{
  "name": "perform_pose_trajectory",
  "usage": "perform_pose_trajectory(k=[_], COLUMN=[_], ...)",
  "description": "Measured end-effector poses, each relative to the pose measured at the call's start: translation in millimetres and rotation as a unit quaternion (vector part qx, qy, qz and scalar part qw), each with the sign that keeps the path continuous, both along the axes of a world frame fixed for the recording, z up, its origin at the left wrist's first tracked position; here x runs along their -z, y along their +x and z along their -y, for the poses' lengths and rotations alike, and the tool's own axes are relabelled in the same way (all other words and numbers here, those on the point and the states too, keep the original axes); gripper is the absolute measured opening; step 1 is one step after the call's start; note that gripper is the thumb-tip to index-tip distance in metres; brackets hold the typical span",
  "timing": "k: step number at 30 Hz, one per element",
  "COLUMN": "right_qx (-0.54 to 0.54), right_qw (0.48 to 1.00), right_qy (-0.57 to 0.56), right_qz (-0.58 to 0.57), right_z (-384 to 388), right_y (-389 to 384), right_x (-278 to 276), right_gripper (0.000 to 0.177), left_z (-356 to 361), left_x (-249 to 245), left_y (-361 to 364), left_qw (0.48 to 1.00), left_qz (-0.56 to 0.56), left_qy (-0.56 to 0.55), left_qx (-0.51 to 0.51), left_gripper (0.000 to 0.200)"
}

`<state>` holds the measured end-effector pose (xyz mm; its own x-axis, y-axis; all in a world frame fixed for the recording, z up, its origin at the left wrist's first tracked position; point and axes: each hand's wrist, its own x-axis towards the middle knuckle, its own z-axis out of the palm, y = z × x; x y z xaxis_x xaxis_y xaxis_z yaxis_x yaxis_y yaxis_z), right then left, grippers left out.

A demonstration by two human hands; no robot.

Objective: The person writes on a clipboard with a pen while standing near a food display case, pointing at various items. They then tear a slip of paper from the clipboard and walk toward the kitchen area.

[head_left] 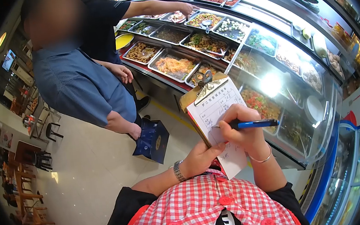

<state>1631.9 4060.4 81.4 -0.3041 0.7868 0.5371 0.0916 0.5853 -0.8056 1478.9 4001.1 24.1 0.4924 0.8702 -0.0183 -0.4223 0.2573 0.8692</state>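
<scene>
My left hand [202, 157] grips the lower left side of a clipboard [185, 100], thumb on top of the paper and the other fingers hidden beneath. A metal clip [208, 88] pins an order pad [206, 112] with printed lines and handwriting to the board. In my right hand [246, 132] is a blue and black pen [257, 123], its tip at the handwritten lines on the left of the sheet. The heel of that hand rests over the lower part of the paper.
A food counter with trays, such as a noodle tray [173, 65], runs ahead, with a glass case [290, 84] at right. A person in a blue shirt [80, 87] holds a dark blue bag [151, 141]; another person's arm [157, 7] points at dishes. Stools [41, 159] stand left.
</scene>
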Motion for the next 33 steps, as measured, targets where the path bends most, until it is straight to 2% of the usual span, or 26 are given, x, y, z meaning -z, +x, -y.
perform_pose_trajectory(k=[2, 11, 16, 19, 23, 26, 29, 32, 33], right_qx=[0.008, -0.008, -0.009, -0.016, -0.002, -0.004, 0.028, 0.016, 0.019], right_qw=[1.000, 1.000, 1.000, 0.994, 0.998, 0.997, 1.000, 0.999, 0.999], right_qy=[0.010, -0.008, 0.001, -0.081, -0.066, -0.075, 0.006, -0.042, -0.028], right_qz=[0.009, 0.013, 0.018, -0.071, -0.016, -0.022, 0.005, -0.024, -0.010], right_z=[0, -1, -3, -9, -7, -7, -8, -8, -7], right_y=[-3, -6, -6, -1, 1, 1, -3, -1, 0], right_x=[0, -3, -3, 3, -7, -5, 3, 1, 1], right_gripper=[0.011, 0.012, 0.012, 0.012, 0.011, 0.012, 0.012, 0.012, 0.012], left_z=[-1, -1, -1, -1, -2, -2, -2, -3, -2], left_x=[7, 3, 0, -3, -7, -5, -2, -1, 0], left_y=[-5, -7, -5, -6, -8, -7, -6, -7, -7], left_qw=[1.000, 1.000, 1.000, 0.999, 0.999, 1.000, 0.999, 0.998, 0.999], left_qz=[-0.021, -0.003, 0.015, 0.021, 0.011, 0.009, 0.036, 0.034, 0.036], left_qy=[-0.001, -0.014, 0.001, -0.025, -0.038, -0.012, -0.020, -0.023, -0.016], left_qx=[0.015, 0.012, -0.011, 0.005, 0.023, 0.018, 0.022, 0.037, 0.032], left_gripper=[0.047, 0.047, 0.040, 0.040, 0.040, 0.040, 0.041, 0.041, 0.041])
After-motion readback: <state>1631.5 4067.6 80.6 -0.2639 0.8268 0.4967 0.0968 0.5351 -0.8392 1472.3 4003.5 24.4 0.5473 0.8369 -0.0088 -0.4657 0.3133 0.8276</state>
